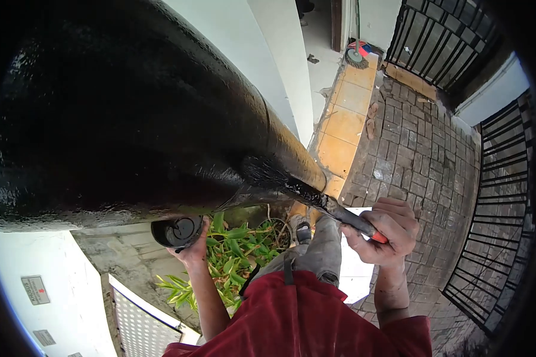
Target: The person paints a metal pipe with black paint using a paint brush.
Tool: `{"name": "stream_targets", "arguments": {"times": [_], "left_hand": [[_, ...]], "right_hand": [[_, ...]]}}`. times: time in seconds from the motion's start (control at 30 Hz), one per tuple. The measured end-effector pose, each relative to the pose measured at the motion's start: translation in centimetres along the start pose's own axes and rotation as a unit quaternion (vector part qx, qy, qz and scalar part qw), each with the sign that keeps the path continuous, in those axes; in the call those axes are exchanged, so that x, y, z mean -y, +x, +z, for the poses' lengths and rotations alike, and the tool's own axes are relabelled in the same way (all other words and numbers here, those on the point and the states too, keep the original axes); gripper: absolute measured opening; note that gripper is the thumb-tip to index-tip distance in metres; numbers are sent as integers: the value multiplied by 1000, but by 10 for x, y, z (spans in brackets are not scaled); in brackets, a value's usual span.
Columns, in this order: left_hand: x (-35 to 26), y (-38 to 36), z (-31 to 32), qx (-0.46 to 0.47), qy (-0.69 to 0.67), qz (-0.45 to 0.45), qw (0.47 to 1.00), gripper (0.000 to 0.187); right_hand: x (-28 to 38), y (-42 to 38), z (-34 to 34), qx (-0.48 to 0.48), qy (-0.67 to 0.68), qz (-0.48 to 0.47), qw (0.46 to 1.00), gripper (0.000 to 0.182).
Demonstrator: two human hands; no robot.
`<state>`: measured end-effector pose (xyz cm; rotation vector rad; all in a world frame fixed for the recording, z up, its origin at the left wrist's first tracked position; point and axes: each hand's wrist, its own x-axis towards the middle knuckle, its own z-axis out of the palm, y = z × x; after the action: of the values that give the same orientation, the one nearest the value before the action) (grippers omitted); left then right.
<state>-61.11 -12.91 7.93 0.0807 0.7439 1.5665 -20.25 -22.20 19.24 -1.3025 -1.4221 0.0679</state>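
My right hand (393,233) is wrapped round the handle of a paintbrush (339,213), whose red end shows by the fingers. The brush's black bristles press against a large round column (161,107) coated in glossy black. Toward its lower end, past a dark seam, the column looks brownish and duller. Below the column's left part, my left hand (193,253) grips a small round cup of black paint (177,232), its opening facing me. Dark smears mark my right forearm.
Green leafy plants (232,250) grow below, between my left arm and legs. Orange tiles (345,119) edge the grey brick paving (411,160). Black metal gates (488,202) stand at right. A broom (357,58) stands at the top; sandals (371,122) lie by the tiles.
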Motion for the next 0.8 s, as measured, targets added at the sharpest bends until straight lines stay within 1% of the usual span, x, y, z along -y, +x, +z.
{"name": "stream_targets", "arguments": {"times": [0.07,0.1,0.2,0.27,0.33,0.37,0.4,0.47,0.53,0.6,0.67,0.73,0.77,0.8], "left_hand": [[0,10,-13,0,10,-6,1000,56],[0,10,-14,-1,14,-4,1000,57],[3,5,-12,18,22,-17,999,59],[4,2,-12,0,29,-20,999,57],[4,4,-15,-10,35,-21,999,54],[2,4,-21,6,20,-24,999,57],[1,2,-22,19,5,-27,999,60],[0,-3,-26,9,6,-16,1000,61],[-1,-6,-29,1,7,-5,1000,62],[-2,-10,-36,-23,43,11,999,60],[-5,-11,-42,-26,19,12,999,61],[-8,-14,-48,-29,-7,14,999,62],[-11,-15,-51,-36,-15,18,999,63],[-12,-17,-50,-44,-23,22,999,63]], "right_hand": [[1,-7,-1,44,-84,-35,995,28],[0,-11,-3,39,-103,-29,993,28],[4,-12,-12,31,-112,-28,993,28],[11,-10,-11,20,-120,-35,992,28],[17,-4,-6,23,-151,-81,985,28],[16,-5,-7,71,-186,-98,975,28],[14,-9,-7,72,-186,-97,975,28],[8,-17,-10,83,-203,-98,971,28],[5,-16,-16,73,-195,-103,973,28],[7,-8,-20,7,-170,-123,978,27],[14,-1,-20,3,-174,-131,976,25],[15,1,-14,51,-200,-139,968,25],[13,-1,-14,73,-186,-117,973,26],[12,0,-17,71,-188,-121,972,26]]}}
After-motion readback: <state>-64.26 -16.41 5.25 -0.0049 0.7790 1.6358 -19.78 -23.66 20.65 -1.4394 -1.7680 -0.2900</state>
